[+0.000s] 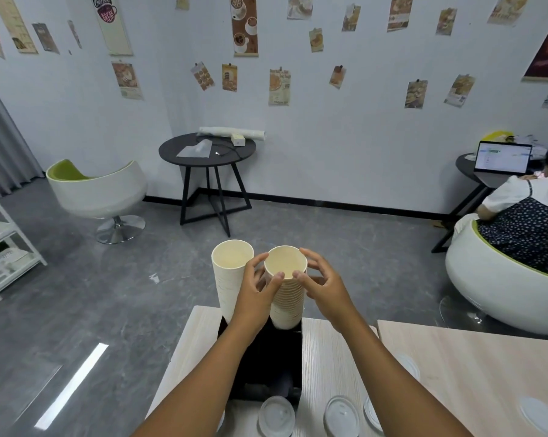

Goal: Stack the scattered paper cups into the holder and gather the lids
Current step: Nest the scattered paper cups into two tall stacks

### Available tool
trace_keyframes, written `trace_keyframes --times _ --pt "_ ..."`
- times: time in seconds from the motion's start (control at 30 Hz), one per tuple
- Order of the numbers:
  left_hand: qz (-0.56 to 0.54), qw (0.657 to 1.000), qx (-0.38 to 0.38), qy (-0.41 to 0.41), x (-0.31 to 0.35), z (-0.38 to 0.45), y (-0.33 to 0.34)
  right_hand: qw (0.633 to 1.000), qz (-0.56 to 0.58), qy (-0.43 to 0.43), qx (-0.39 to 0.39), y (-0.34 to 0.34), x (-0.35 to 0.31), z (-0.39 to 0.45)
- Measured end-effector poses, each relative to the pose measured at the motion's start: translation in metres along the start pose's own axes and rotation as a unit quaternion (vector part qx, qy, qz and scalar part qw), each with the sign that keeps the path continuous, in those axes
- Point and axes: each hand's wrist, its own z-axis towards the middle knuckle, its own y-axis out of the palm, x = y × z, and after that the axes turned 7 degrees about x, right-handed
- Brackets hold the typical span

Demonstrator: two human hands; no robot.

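Two tall stacks of cream paper cups stand in a black holder point(271, 357) on the pale wooden table. The left stack point(230, 272) stands untouched. My left hand point(256, 291) and my right hand point(324, 285) both grip the top cup point(285, 263) of the right stack point(286, 307), thumbs over its rim and fingers curled round its sides. Clear plastic lids lie on the table near me: one point(276, 416) in front of the holder, one point(342, 416) to its right, another point(372, 413) partly hidden by my right arm.
More clear lids point(406, 367) point(539, 414) lie on the second table at the right. A person sits in a white chair point(499, 285) at a laptop on the far right. A black round table point(207, 151) and a white-green chair point(99, 192) stand by the wall.
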Motion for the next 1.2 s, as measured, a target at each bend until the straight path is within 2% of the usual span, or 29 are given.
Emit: trace_keyframes --times 0.63,1.03,1.2 --pt "0.009 0.999 0.036 0.005 -0.001 0.012 0.018 0.999 0.018 0.005 0.028 0.006 0.014 0.01" --pt "0.034 0.999 0.023 -0.027 -0.009 -0.009 0.002 0.999 -0.036 0.003 0.029 0.001 0.015 0.001" --pt "0.065 0.997 0.034 -0.017 -0.016 -0.036 -0.018 0.994 -0.105 -0.018 0.017 -0.012 0.019 -0.022"
